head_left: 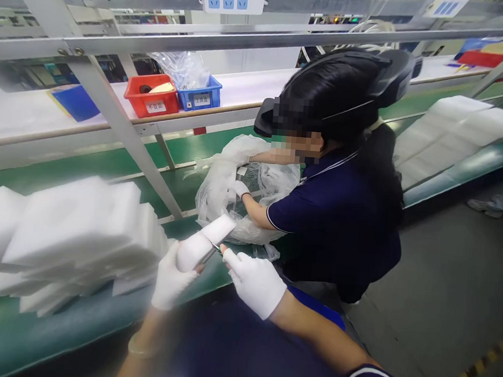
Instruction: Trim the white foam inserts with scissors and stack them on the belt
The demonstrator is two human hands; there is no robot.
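Note:
My left hand, in a white glove, is wrapped round a white foam block held up in front of me. A dark edge shows along the block's lower side. My right hand, gloved too, pinches a slim metal-tipped tool with a bit of green on it. The tool's tip touches or nearly touches a line across the block; its exact kind is too small to make out. To my left, white foam pieces lie in a heap on the green belt.
Beside me a co-worker reaches with gloved hands into a large clear plastic bag. On the shelf behind stand a red bin and a blue bin. A slanting metal post rises over the belt. More foam lies at right.

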